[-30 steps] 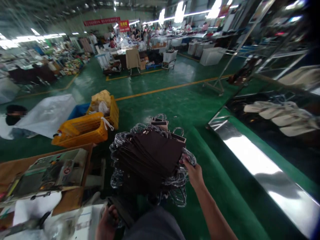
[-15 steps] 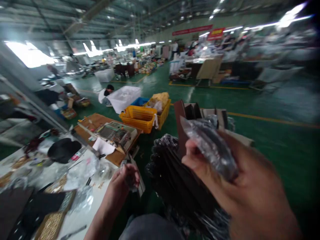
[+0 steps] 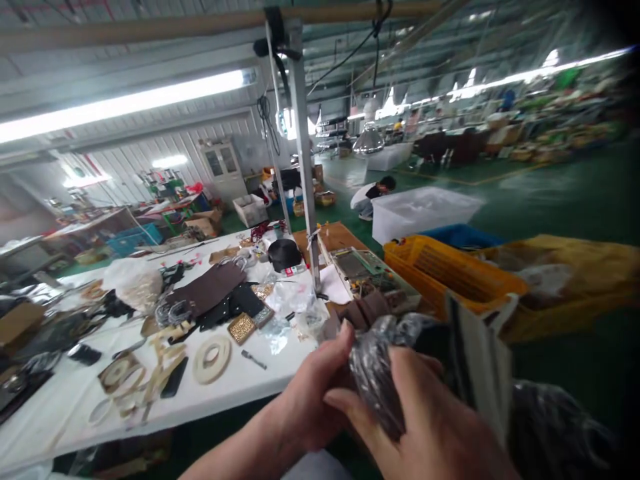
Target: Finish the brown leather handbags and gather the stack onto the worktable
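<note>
Both hands are closed around a dark bundle wrapped in clear, shiny plastic [image 3: 373,373], low in front of me. My left hand [image 3: 320,387] grips its left side with the thumb up. On the other side my right hand [image 3: 415,407] has its thumb across the front and fingers over the top. What exactly lies inside the wrap I cannot make out. Just behind the bundle are brownish folded pieces [image 3: 365,310] and light upright boards [image 3: 483,360]. More plastic-wrapped dark pieces [image 3: 555,420] lie to the right, blurred.
A white worktable [image 3: 235,383] at left holds a tape roll [image 3: 213,359], a box of gold-coloured small parts [image 3: 241,328], and brown pieces [image 3: 207,290]. A metal post [image 3: 305,160] rises at its far end. Yellow baskets [image 3: 450,273] stand right; a person [image 3: 370,197] crouches beyond.
My view has swung left toward the worktable. My hands, apart before, have come together, and the left hand now also grips the plastic-wrapped bundle.
</note>
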A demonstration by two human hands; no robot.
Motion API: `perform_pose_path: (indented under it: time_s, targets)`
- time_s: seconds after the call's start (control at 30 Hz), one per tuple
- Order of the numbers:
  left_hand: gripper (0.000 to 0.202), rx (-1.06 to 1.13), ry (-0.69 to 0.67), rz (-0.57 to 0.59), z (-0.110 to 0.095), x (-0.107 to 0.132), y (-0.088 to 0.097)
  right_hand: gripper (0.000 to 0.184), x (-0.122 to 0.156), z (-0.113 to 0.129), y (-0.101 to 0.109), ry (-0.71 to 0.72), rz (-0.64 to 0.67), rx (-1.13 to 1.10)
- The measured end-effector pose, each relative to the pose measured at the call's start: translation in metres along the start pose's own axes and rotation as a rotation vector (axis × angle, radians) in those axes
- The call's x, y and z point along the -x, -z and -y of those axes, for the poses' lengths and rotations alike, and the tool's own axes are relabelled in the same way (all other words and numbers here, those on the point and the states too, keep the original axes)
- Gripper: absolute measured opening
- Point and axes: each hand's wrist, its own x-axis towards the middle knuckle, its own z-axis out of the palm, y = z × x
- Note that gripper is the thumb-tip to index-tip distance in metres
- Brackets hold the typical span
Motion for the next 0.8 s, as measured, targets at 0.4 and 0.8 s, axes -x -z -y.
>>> perform_pose_path:
  time_s: [0.4, 0.8]
  targets:
    - [0.075, 0.074, -0.344, -0.303, -0.054, 0.078, 0.06, 0.105, -0.052, 0.054, -0.103, -0.004, 0.334, -0.672]
    - [0.088, -0.233, -0.434, -0.253, -0.167, 0.183, 0.277, 0.069, -0.127, 0.181, -0.307, -0.02, 0.593, -0.811]
